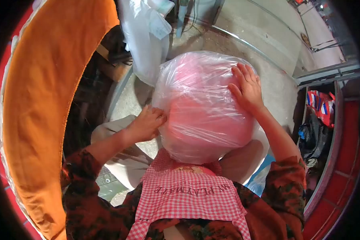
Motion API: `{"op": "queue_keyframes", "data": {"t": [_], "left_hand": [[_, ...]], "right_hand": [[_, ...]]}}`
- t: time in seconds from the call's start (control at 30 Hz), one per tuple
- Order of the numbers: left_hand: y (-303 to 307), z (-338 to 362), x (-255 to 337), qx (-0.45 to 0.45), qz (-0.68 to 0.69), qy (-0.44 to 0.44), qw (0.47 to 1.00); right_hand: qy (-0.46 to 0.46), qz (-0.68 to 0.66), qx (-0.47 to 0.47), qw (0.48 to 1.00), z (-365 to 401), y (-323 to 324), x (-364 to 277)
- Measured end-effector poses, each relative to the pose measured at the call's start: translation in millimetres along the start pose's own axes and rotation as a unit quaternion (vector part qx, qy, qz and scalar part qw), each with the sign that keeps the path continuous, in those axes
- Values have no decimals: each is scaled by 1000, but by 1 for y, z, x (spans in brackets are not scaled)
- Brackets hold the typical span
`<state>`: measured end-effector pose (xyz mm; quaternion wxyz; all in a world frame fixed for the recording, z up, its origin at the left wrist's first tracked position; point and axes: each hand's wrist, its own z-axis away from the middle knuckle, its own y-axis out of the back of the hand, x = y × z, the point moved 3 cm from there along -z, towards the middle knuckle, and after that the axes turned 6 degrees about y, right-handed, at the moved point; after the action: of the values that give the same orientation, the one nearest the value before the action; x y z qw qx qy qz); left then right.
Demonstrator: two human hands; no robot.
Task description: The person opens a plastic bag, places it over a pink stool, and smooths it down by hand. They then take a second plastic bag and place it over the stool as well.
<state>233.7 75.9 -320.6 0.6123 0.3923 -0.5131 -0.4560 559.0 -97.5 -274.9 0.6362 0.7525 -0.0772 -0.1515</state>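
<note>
A large clear plastic bag [208, 116] filled with something pink and red rests between the person's knees, above the checked apron [188, 196]. My left hand [149, 123] is at the bag's left side, its fingers curled in and pinching the plastic film. On the bag's upper right lies my right hand [247, 89], palm down with the fingers spread against the plastic. What exactly is inside the bag cannot be made out through the wrinkled, shiny film.
Orange cloth [40, 108] hangs along the left side. White plastic bags [146, 40] hang at the top, close to the filled bag. At the right, a narrow bin [328, 148] holds a red patterned packet [322, 106] and dark items. Blue plastic [261, 176] lies by the right knee.
</note>
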Motion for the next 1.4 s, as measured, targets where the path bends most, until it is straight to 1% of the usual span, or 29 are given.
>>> {"op": "queue_keyframes", "data": {"t": [0.03,0.13,0.23,0.33,0.37,0.4,0.43,0.47,0.5,0.53,0.57,0.63,0.67,0.7,0.73,0.8,0.83,0.93,1.0,1.07,1.13,1.2,1.27,1.3,1.33,1.4], "left_hand": [[-4,-3,-4,-62,-42,8,997],[-16,14,-12,-53,-111,-39,992],[9,23,-1,-192,-104,-16,976],[-28,33,-18,-56,-172,-41,983],[-27,28,-13,-33,-195,-60,978],[-62,21,-25,-69,-96,-38,992],[-121,8,-44,-104,4,-17,994],[-127,5,-46,-94,155,70,981],[-131,2,-48,-59,307,146,939],[-85,1,-36,28,487,283,826],[-64,6,-30,115,631,401,653],[-77,27,-22,39,738,459,493],[-72,38,-12,3,778,480,405],[-69,40,9,29,807,499,316],[-76,35,22,27,822,477,309],[-114,26,34,19,854,429,294],[-139,26,27,74,849,419,313],[-157,16,4,12,765,498,407],[-166,3,-9,-7,726,512,458],[-177,-16,-19,-10,702,501,507],[-189,-28,-22,-16,686,482,544],[-197,-28,-22,-31,678,465,569],[-201,-19,-22,-64,677,441,586],[-199,-14,-28,-97,674,424,598],[-195,-11,-34,-134,668,403,611],[-178,3,-59,-227,645,361,634]], "right_hand": [[4,2,-4,1000,-2,2,0],[6,7,19,1000,-1,-5,3],[25,6,26,999,-3,-4,4],[31,13,37,999,-4,-2,0],[32,22,34,999,-5,-3,1],[34,13,33,999,-7,-3,0],[33,4,33,999,-8,-1,-1],[28,-5,30,999,-5,-1,-1],[24,-3,30,999,-3,-2,-1],[21,2,31,999,-3,-3,0],[23,6,32,999,-3,-3,-1],[21,2,26,999,-3,-3,2],[20,-3,25,999,-4,-4,1],[17,-2,24,1000,-5,-4,0],[11,0,23,1000,-5,-3,-2],[7,9,19,1000,-2,-2,-1],[9,15,19,1000,-2,-5,1],[11,17,20,1000,-1,-6,4],[16,14,26,999,-2,-7,3],[16,12,40,999,-1,-9,6],[12,20,32,999,1,-10,6],[7,22,29,999,0,-7,5],[1,18,33,999,-1,-5,3],[-8,13,23,1000,-1,-8,6],[-9,16,34,999,-3,-4,7],[-1,11,37,999,1,-4,2]]}}
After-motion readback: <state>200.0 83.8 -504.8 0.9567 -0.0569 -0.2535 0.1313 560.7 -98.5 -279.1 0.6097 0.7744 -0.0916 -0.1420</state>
